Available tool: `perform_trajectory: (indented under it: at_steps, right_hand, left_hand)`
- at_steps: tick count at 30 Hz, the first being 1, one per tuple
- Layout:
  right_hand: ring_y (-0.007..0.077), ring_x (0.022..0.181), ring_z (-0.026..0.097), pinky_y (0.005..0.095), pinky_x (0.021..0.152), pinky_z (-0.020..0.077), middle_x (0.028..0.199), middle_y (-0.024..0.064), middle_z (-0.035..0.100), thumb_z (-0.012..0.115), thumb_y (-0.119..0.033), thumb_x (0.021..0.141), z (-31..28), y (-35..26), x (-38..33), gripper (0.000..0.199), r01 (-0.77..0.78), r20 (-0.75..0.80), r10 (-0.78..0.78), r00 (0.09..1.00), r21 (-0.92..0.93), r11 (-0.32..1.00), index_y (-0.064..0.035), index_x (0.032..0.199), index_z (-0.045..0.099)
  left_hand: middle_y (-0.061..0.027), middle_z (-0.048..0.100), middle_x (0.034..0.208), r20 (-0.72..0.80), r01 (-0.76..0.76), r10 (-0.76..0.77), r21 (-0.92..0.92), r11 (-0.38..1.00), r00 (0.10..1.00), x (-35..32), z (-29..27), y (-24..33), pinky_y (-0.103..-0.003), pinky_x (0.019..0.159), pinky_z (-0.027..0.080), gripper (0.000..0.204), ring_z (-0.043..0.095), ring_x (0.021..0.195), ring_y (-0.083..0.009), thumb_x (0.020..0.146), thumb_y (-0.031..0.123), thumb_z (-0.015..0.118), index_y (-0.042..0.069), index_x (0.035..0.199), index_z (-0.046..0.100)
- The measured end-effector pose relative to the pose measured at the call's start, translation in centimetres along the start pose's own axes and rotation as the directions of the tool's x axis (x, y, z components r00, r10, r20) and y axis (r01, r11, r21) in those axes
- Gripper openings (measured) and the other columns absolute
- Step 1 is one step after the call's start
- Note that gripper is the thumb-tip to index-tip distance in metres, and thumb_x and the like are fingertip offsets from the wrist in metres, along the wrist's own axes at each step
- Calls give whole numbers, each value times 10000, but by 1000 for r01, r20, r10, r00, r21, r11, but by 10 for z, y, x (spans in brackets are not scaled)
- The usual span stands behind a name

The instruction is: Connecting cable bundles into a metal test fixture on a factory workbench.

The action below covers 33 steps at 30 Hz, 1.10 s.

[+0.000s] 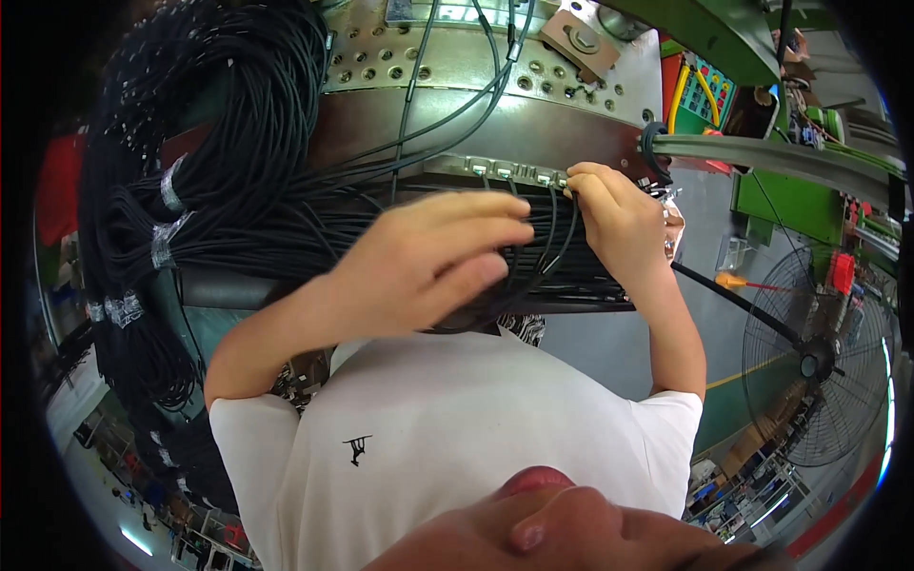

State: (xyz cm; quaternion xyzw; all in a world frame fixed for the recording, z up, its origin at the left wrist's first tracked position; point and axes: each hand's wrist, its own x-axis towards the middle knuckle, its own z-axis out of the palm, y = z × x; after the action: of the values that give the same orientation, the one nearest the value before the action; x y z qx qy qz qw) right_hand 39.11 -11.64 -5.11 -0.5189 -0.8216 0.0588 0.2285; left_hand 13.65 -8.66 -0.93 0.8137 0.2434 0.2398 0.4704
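A long metal fixture [524, 173] with several slots runs along the front edge of the machine bed. Thin black cables [554, 224] hang down from its slots toward me. At the fixture's right end, my right hand [617, 214] pinches the end of a black cable; the fingertips hide the very tip. My left hand [428, 249], slightly blurred, hovers over the cables to the left with fingers stretched and thumb apart, holding nothing I can see. Beneath both hands lies a thick bundle of black cables [276, 233].
Coiled black cables [219, 86] bound with clear wrap pile up at the left. Behind the fixture is a metal plate with holes [543, 81], carrying a bolted clamp block [579, 45]. Yellow-handled pliers [679, 100] are at the upper right. A caged fan [814, 362] stands at the right.
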Motion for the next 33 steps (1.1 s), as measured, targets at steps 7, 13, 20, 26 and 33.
perform_trajectory:
  at_steps: [7, 13, 20, 26, 33]
  right_hand:
    - [195, 813, 638, 291, 640, 518, 920, 55, 623, 614, -27, 731, 0, 3, 1, 141, 74, -6, -74, 997, -31, 997, -44, 865, 575]
    - [205, 812, 649, 296, 649, 526, 945, 61, 635, 627, -43, 709, -5, 11, 1, 196, 200, 15, -199, 980, -17, 980, -63, 903, 604]
    - [175, 1011, 611, 279, 856, 482, 1066, 125, 645, 589, -65, 870, -6, 50, 97, 201, -243, -2, 280, 960, 487, 839, -5, 1058, 626]
    - [210, 773, 615, 343, 669, 483, 847, 107, 651, 561, -238, 893, 34, 132, 149, 244, -194, -183, 189, 965, -8, 981, -8, 942, 628]
    - [98, 661, 582, 257, 571, 490, 742, 47, 627, 605, -253, 887, 40, 46, 135, 245, -167, -237, 302, 923, 461, 871, -56, 1024, 654]
  left_hand:
    - [-126, 592, 1183, -444, 201, -370, -382, 902, 816, 54, -78, -112, -308, 958, 437, 368, 562, 1086, -193, 974, 250, 470, -25, 1212, 524]
    - [-116, 619, 1021, 146, 218, -367, -962, 162, 919, 119, -17, -115, -320, 827, 526, 452, 612, 857, -177, 992, 341, 402, -47, 1204, 497]
    - [-23, 557, 802, 131, 280, -510, -933, 227, 850, 107, -12, -103, -265, 616, 507, 393, 525, 672, -111, 996, 313, 407, -28, 1137, 545]
    - [-13, 533, 792, 161, 282, -421, -927, 246, 893, 115, -21, -89, -243, 604, 462, 351, 491, 647, -92, 980, 281, 435, -25, 1114, 541]
    - [-23, 508, 722, 226, 330, -585, -941, 76, 779, 61, -24, -36, -272, 531, 441, 354, 473, 547, -106, 966, 265, 372, -22, 1113, 519]
